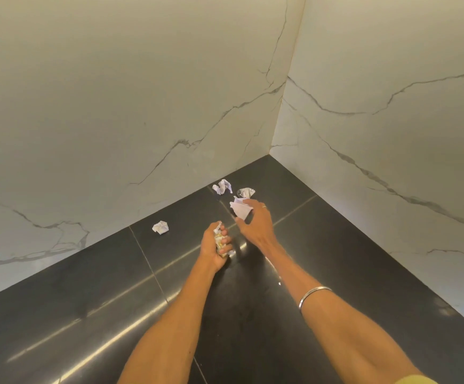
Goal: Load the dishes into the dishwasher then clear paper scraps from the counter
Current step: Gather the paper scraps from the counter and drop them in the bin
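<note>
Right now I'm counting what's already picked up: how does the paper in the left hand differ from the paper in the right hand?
The left hand grips a tightly crumpled wad with yellow print, mostly hidden by curled fingers. The right hand pinches a white scrap, flatter, plain and largely exposed. The wad is clear of the dark counter; whether the scrap still touches it is unclear. Both are paper scraps, each held in one hand.

Counter (pixel 86 314) runs into wall corner (pixel 272 151) at 12 o'clock. Left hand (pixel 215 246) with paper wad (pixel 219 239) at centre. Right hand (pixel 254 221) at 1 o'clock, on a scrap (pixel 239 207). Two scraps (pixel 222 187) (pixel 246 192) behind it; one scrap (pixel 160 227) at 10 o'clock.
</note>
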A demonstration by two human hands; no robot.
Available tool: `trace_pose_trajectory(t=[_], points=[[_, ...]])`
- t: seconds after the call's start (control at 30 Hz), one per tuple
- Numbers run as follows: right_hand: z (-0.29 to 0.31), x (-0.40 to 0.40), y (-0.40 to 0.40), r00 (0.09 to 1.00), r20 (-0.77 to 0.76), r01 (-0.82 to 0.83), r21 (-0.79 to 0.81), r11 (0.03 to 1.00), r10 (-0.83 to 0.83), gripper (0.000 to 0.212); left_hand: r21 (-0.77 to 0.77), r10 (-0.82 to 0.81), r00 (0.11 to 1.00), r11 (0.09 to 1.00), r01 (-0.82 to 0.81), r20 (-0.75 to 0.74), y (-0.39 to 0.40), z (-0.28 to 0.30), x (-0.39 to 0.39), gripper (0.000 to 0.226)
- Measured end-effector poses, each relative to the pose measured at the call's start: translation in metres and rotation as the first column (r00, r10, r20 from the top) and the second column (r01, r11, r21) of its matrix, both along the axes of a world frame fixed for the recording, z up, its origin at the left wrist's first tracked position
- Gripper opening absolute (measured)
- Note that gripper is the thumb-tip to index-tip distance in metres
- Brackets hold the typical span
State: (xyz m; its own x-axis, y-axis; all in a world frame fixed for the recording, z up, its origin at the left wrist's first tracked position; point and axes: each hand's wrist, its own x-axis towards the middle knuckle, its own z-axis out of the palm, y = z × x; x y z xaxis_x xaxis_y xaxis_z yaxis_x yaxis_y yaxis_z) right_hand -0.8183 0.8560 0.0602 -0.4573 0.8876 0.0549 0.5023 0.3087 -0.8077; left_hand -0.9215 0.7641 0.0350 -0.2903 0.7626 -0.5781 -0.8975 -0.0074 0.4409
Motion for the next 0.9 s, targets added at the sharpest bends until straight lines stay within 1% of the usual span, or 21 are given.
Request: trace_pose_trajectory(t=[0.07, 0.2, 0.27, 0.3, 0.4, 0.47, 0.5, 0.57, 0.63, 0.73, 0.8, 0.87, 0.9], points=[[-0.007, -0.006, 0.013, 0.991, 0.127, -0.038, 0.036, 0.999, 0.033, 0.058, 0.043, 0.007, 1.0, 0.999, -0.007, 0.0, -0.001, -0.005, 0.002, 0.029], [-0.008, -0.019, 0.023, 0.927, 0.353, -0.137, -0.004, 0.991, 0.129, 0.061, 0.049, 0.023, 0.999, 0.999, -0.022, -0.035, 0.0, -0.005, 0.001, 0.029], [-0.01, -0.022, 0.021, 0.89, 0.439, -0.144, 0.01, 0.99, 0.125, 0.055, 0.036, 0.038, 0.998, 0.999, -0.037, -0.041, 0.001, -0.005, 0.002, 0.028], [-0.012, -0.021, 0.019, 0.886, 0.453, -0.128, 0.037, 0.991, 0.098, 0.049, 0.028, 0.041, 0.998, 0.999, -0.04, -0.048, 0.001, -0.006, 0.003, 0.028], [-0.017, -0.018, 0.008, 0.899, 0.438, -0.067, 0.107, 0.992, 0.014, 0.025, 0.018, 0.056, 0.997, 0.998, -0.055, -0.054, 0.003, -0.008, 0.005, 0.027], [-0.017, -0.015, 0.0, 0.907, 0.419, -0.009, 0.1, 0.995, -0.034, 0.008, 0.018, 0.069, 0.996, 0.998, -0.068, -0.053, 0.003, -0.007, 0.006, 0.026], [-0.017, -0.013, -0.004, 0.914, 0.401, 0.021, 0.098, 0.995, -0.059, 0.007, 0.017, 0.073, 0.996, 0.997, -0.073, -0.055, 0.003, -0.007, 0.007, 0.025], [-0.014, -0.007, -0.012, 0.929, 0.356, 0.071, 0.096, 0.993, -0.101, 0.015, 0.015, 0.074, 0.995, 0.997, -0.073, -0.066, 0.003, -0.007, 0.008, 0.024], [-0.01, -0.002, -0.018, 0.937, 0.329, 0.105, 0.07, 0.992, -0.122, 0.016, 0.007, 0.08, 0.994, 0.997, -0.079, -0.079, 0.003, -0.008, 0.009, 0.024], [-0.009, 0.004, -0.019, 0.945, 0.286, 0.177, -0.036, 0.984, -0.159, 0.014, -0.016, 0.083, 0.993, 0.996, -0.084, -0.083, 0.001, -0.007, 0.01, 0.024], [-0.008, 0.006, -0.02, 0.958, 0.189, 0.245, -0.15, 0.958, -0.215, 0.019, -0.035, 0.094, 0.992, 0.995, -0.097, -0.086, 0.001, -0.003, 0.012, 0.023], [-0.002, 0.006, -0.024, 0.967, 0.089, 0.252, -0.183, 0.95, -0.24, 0.021, -0.064, 0.111, 0.988, 0.991, -0.118, -0.107, 0.002, 0.0, 0.013, 0.023], [0.004, 0.005, -0.027, 0.974, 0.037, 0.228, -0.189, 0.955, -0.225, 0.019, -0.075, 0.123, 0.985, 0.988, -0.133, -0.12, 0.003, 0.001, 0.014, 0.022]])
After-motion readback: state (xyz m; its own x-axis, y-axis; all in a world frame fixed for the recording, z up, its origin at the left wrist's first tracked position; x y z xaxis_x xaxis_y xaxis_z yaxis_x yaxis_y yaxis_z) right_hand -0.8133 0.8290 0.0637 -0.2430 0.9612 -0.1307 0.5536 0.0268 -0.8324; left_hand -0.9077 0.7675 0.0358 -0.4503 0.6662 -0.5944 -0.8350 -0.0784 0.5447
